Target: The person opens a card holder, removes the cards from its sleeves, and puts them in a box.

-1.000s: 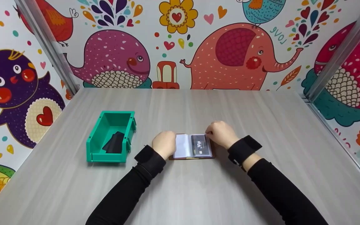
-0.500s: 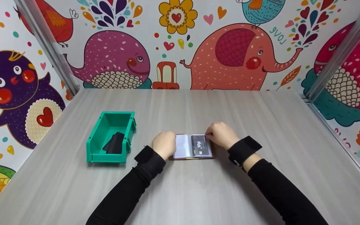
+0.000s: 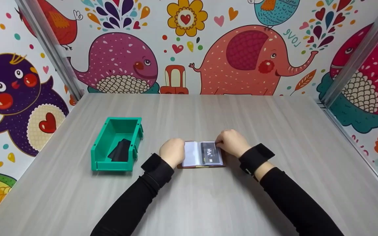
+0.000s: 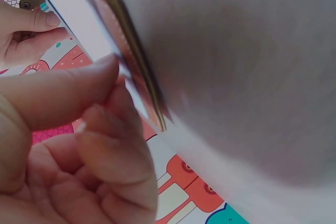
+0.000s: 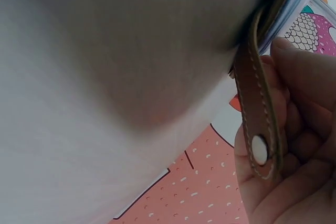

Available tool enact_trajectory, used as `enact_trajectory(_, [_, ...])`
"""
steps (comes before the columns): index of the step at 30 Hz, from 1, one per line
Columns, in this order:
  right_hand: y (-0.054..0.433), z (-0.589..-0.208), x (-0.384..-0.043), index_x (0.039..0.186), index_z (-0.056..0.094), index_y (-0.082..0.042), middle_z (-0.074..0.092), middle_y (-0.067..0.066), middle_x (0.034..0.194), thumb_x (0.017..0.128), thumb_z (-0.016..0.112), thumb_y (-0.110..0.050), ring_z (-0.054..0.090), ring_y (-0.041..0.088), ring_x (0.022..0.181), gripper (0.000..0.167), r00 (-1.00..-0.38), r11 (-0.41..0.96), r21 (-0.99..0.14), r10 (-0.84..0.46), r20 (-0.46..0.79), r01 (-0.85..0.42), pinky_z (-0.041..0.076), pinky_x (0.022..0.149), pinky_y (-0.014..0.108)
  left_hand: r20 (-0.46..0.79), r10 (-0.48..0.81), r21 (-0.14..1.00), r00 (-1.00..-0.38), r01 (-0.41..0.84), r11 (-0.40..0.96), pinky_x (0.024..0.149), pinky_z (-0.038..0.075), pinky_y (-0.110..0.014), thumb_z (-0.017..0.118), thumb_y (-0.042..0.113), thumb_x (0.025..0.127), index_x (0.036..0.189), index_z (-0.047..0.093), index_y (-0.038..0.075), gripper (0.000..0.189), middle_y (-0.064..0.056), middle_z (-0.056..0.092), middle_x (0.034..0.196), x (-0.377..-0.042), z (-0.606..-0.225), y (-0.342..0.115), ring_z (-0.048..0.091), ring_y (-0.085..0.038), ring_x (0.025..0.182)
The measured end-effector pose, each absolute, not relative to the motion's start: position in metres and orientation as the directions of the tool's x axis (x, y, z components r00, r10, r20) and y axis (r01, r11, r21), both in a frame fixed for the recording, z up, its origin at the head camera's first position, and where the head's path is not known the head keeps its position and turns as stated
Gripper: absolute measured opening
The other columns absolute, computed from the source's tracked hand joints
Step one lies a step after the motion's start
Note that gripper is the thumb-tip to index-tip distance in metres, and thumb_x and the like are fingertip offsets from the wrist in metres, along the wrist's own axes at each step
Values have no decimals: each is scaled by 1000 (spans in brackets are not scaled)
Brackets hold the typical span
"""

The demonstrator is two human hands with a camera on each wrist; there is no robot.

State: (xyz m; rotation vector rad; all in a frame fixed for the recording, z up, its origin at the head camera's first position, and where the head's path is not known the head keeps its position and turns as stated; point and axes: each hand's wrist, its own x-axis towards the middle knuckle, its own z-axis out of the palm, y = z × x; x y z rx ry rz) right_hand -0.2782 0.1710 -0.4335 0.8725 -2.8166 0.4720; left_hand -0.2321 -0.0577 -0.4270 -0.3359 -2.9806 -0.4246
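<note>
Pinched by your left hand (image 3: 172, 151) and right hand (image 3: 231, 141), thumbs nearly meeting fingers, the wallet (image 3: 202, 154) lies open right of the bin (image 3: 112, 166); you seem to be steadying its pages (image 3: 191, 153), and turning one calls for parting it cleanly

My left grip (image 3: 172, 152) is curled at the left edge of an open card holder (image 3: 191, 154); my right grip (image 3: 232, 143) has its fingertips at the far right corner. The holder lies on the bench (image 3: 202, 203), brown cover peeping round the pages, a dark card (image 3: 208, 153) lettered "Vip" in the right-hand one. Well to my left sits a green bin (image 3: 112, 166) with dark flat pieces (image 3: 121, 150) inside. Beyond the bench, cartoon animals cover the wall (image 3: 189, 52).
</note>
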Motion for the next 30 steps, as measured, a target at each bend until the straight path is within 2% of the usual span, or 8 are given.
enact_trajectory(21, [171,-435,-280,86,79,-3,73,10,86,81,77,-2,69,27,80,5,-814,781,-236,-533,231,-578,54,75,41,144,214,261,-966,246,934,70,55,-44,62,-3,84,81,71,0,10,-15,70,84,-233,-427,-60,68,-32,79])
enact_trajectory(25, [171,-435,-279,87,79,-2,74,10,87,81,77,-2,69,27,81,6,-817,780,-248,-529,227,-574,54,76,41,109,213,282,-971,235,930,67,54,-44,64,-2,80,73,67,2,9,-11,68,78,-236,-425,-61,66,-29,74])
enact_trajectory(30, [170,-435,-278,87,78,-2,74,11,87,81,78,-2,70,28,82,6,-822,783,-253,-524,224,-568,54,77,41,73,177,346,-981,192,919,60,51,-42,67,1,79,60,58,9,23,-3,59,66,-241,-417,-61,54,-22,62])
